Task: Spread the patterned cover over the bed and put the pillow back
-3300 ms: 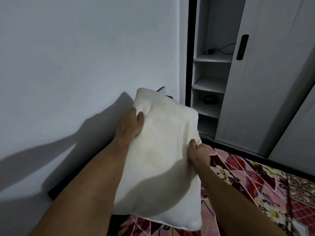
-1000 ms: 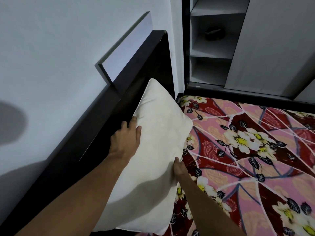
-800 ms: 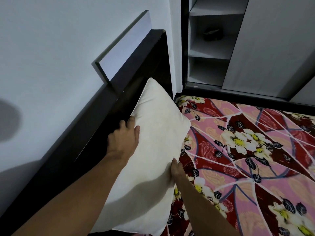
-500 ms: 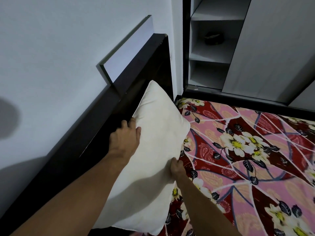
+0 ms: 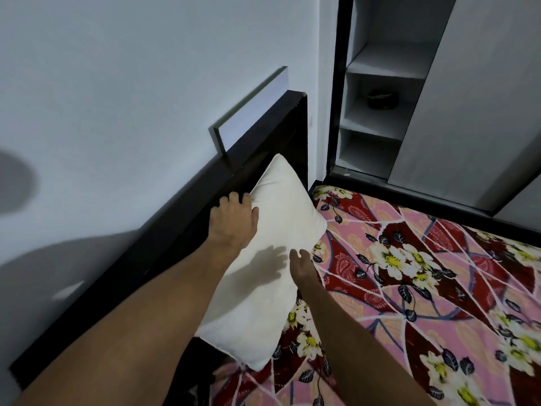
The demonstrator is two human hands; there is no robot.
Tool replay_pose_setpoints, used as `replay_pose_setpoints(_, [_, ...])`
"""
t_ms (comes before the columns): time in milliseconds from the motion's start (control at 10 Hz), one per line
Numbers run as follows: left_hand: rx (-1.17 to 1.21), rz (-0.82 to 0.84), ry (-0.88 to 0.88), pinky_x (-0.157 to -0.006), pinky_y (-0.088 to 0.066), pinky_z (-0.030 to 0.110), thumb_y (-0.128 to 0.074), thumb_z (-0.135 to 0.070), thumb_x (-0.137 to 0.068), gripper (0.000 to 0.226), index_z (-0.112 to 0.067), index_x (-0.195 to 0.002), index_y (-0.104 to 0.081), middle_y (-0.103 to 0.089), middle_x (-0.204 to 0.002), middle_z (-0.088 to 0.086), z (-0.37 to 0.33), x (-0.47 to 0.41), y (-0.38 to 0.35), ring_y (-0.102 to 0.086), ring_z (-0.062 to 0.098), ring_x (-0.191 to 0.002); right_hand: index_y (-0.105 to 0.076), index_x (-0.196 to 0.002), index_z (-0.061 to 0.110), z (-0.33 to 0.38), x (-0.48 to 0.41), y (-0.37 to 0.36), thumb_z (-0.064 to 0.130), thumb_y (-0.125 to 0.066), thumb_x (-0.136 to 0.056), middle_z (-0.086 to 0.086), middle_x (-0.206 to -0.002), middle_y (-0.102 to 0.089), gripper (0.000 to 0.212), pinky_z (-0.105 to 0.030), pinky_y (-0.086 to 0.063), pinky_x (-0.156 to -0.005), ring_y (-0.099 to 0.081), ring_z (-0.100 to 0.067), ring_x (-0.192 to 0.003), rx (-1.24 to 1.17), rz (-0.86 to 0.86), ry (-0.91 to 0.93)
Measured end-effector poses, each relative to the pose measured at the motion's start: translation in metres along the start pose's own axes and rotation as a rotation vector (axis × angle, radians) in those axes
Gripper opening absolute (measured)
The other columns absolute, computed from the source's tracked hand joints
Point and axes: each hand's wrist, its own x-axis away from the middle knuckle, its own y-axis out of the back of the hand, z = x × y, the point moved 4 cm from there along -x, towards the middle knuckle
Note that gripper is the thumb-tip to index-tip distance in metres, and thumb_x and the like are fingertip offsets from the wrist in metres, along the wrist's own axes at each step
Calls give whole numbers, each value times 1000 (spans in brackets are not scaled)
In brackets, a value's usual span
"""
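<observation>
The white pillow leans against the dark headboard, its lower edge on the bed. My left hand holds the pillow's left edge, thumb on its face and fingers tucked between pillow and headboard. Just off the pillow's right edge hovers my right hand, fingers relaxed and holding nothing; its shadow falls on the pillow. The patterned cover, pink and dark red with white flowers, lies spread flat over the bed to the right.
A white wall runs behind the headboard, with a pale panel standing on top of it. A wardrobe with open grey shelves and a sliding door stands beyond the bed's far side.
The pillow came down from the air to lean on the headboard. In the last half second my right hand let go of its right edge and drew slightly back.
</observation>
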Motion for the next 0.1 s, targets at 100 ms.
replay_pose_setpoints(100, [-35, -13, 15, -72, -45, 38, -32, -46, -104, 46, -15, -134, -50, -57, -116, 11, -3, 24, 29, -57, 27, -100, -32, -149, -2, 22, 35, 18, 36, -40, -107, -23, -151, -39, 57, -41, -31, -111, -38, -36, -139, 0, 6, 63])
